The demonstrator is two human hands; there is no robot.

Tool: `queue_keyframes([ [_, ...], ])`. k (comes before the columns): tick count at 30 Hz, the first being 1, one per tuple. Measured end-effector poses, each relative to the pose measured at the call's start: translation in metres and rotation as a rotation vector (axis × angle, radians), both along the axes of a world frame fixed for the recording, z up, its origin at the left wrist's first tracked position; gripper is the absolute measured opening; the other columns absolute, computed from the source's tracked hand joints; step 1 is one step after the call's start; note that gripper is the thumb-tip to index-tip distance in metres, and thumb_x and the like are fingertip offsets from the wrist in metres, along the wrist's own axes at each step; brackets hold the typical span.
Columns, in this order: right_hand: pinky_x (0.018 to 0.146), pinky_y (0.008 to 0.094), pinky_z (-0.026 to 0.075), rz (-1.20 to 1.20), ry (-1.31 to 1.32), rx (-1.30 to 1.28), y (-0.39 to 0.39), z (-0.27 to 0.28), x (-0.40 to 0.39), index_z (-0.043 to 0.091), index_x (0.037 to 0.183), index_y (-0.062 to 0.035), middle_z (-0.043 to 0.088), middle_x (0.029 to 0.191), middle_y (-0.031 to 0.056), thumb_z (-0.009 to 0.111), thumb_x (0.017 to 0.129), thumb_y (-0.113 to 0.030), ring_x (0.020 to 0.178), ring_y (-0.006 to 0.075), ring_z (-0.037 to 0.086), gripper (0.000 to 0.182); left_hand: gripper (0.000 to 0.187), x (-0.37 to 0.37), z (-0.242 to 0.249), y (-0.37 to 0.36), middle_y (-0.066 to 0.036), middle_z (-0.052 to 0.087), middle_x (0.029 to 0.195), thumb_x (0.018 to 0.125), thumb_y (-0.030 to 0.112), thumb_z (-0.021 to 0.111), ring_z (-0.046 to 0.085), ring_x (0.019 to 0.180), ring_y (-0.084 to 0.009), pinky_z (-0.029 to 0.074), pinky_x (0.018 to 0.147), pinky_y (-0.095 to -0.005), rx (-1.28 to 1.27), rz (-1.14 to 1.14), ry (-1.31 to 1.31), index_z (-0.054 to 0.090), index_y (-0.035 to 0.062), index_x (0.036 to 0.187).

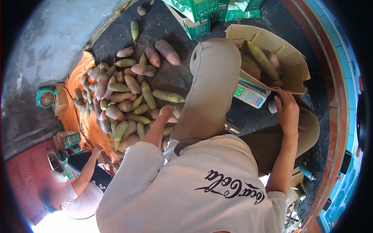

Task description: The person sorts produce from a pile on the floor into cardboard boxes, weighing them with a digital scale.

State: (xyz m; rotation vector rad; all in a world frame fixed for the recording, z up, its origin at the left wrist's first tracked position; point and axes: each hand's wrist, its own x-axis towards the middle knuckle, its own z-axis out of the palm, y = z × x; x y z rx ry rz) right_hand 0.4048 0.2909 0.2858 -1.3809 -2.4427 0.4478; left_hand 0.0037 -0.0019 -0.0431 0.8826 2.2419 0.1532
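Note:
At the right, my right hand [286, 108] has its bent fingers on the near edge of an open cardboard box [295, 73]. Inside the box lie a long green radish [263, 60] and several reddish ones. Beneath that hand, a pale purple radish [272, 106] shows on the floor. A digital scale [250, 94] with lit green digits sits under the box's near side. On the left, my left hand [167, 112] is closed beside my knee, at the edge of a big pile of green and purple radishes [132, 87]. Whatever its fingers hold is hidden.
Another person [83, 194] sits at the lower left, one hand by the pile. Orange sheeting [72, 112] lies under part of the pile. Green printed cartons [198, 27] stand at the top. A green fan [46, 98] is by the left wall, a blue bottle [307, 172] lower right.

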Motion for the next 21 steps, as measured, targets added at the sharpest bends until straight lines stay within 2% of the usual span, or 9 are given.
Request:
queue_keyframes([
  [4,0.07,0.0374,0.048,0.03,-0.011,0.007,0.001,-0.002,0.001,0.062,0.107,-0.0019,0.062,0.096,0.0156,0.063,0.085,-0.006,0.076,0.0312,0.061,0.023,0.038,0.013,0.005,0.007,-0.021,0.063,0.112,0.086,0.033,0.047,0.059,0.109,-0.0371,0.046,0.094,-0.0447,-0.065,0.055,-0.057,0.065,0.0083,0.109],
  [10,0.07,0.0366,0.049,0.039,-0.02,0.01,0.002,-0.006,0.001,0.062,0.108,-0.0024,0.063,0.094,0.0153,0.062,0.085,-0.006,0.077,0.0295,0.062,0.023,0.039,0.03,0.029,0.031,-0.022,0.063,0.112,0.085,0.032,0.048,0.059,0.108,-0.0368,0.047,0.093,-0.045,-0.134,0.08,-0.086,0.063,0.0084,0.112],
  [13,0.075,0.0403,0.05,0.012,-0.009,-0.025,0.001,-0.003,-0.003,0.062,0.105,-0.0038,0.064,0.098,0.0155,0.064,0.082,-0.004,0.087,0.0349,0.063,0.023,0.037,0.036,0.041,0.046,-0.02,0.064,0.111,0.084,0.031,0.052,0.061,0.107,-0.0355,0.048,0.093,-0.0437,-0.177,0.019,-0.05,0.063,0.0098,0.113],
  [15,0.073,0.04,0.05,0.008,-0.009,-0.026,0.001,-0.004,-0.003,0.063,0.105,-0.0039,0.064,0.096,0.0154,0.064,0.082,-0.004,0.085,0.0342,0.063,0.022,0.037,0.039,0.044,0.053,-0.018,0.064,0.111,0.083,0.031,0.056,0.061,0.106,-0.034,0.048,0.093,-0.0425,-0.219,0.012,-0.053,0.064,0.0111,0.113],
  [18,0.071,0.0395,0.05,-0.002,-0.023,-0.036,0.001,-0.004,-0.005,0.063,0.104,-0.0042,0.064,0.094,0.0152,0.064,0.083,-0.004,0.082,0.0329,0.064,0.022,0.038,0.041,0.046,0.065,-0.015,0.059,0.121,0.082,0.031,0.059,0.057,0.113,-0.0322,0.046,0.096,-0.0405,-0.311,-0.024,-0.063,0.064,0.0126,0.115],
  [21,0.07,0.0392,0.05,0.001,-0.024,-0.034,0.002,-0.004,-0.007,0.063,0.104,-0.0045,0.064,0.091,0.015,0.064,0.083,-0.004,0.08,0.0316,0.064,0.022,0.04,0.045,0.054,0.071,-0.013,0.046,0.137,0.082,0.033,0.06,0.044,0.127,-0.0311,0.04,0.102,-0.0432,-0.284,-0.073,-0.071,0.063,0.0134,0.117],
])
